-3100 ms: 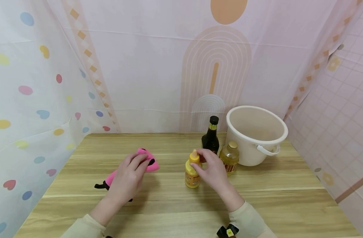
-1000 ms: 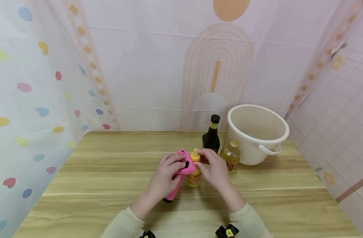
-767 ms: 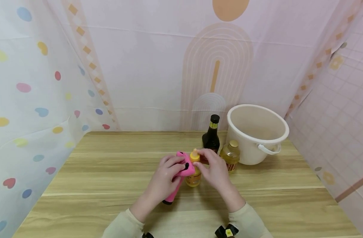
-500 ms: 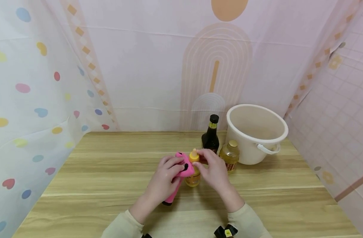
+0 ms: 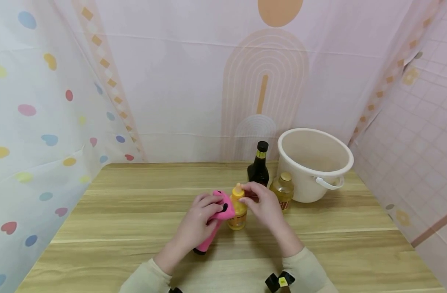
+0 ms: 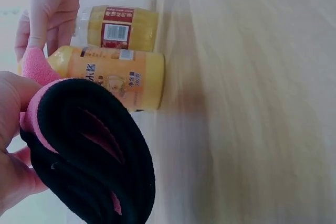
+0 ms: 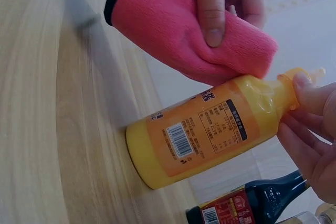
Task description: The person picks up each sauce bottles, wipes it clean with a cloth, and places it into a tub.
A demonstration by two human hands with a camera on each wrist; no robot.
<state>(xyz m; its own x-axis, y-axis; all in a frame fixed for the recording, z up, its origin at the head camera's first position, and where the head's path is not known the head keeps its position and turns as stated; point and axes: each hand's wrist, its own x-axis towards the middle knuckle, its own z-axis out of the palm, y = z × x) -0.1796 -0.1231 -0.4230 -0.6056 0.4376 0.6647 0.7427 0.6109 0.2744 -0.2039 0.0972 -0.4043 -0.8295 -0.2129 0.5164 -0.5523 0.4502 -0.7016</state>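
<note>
A yellow squeeze bottle (image 5: 238,221) with an orange label and nozzle cap stands upright on the wooden table. My right hand (image 5: 266,208) pinches it by the cap, thumb and fingers on either side, as the right wrist view shows. In my left hand (image 5: 195,223) is a folded pink cloth (image 5: 226,206) with black edging; the thumb presses into it in the right wrist view. The cloth's front end lies against the bottle's upper side, below the neck. Its black-edged folds (image 6: 94,140) hang toward the left wrist camera, covering part of that hand.
Behind the right hand stands a dark sauce bottle (image 5: 258,169) with a black cap. A jar of golden liquid (image 5: 283,190) is to its right, close to a cream bucket (image 5: 307,191) with a white handle. Patterned curtains (image 5: 179,93) rise behind the table.
Over three seconds my left hand has carried the cloth right, up to the bottle. Within the last half second it has slid slightly left and down. The right hand stays at the cap.
</note>
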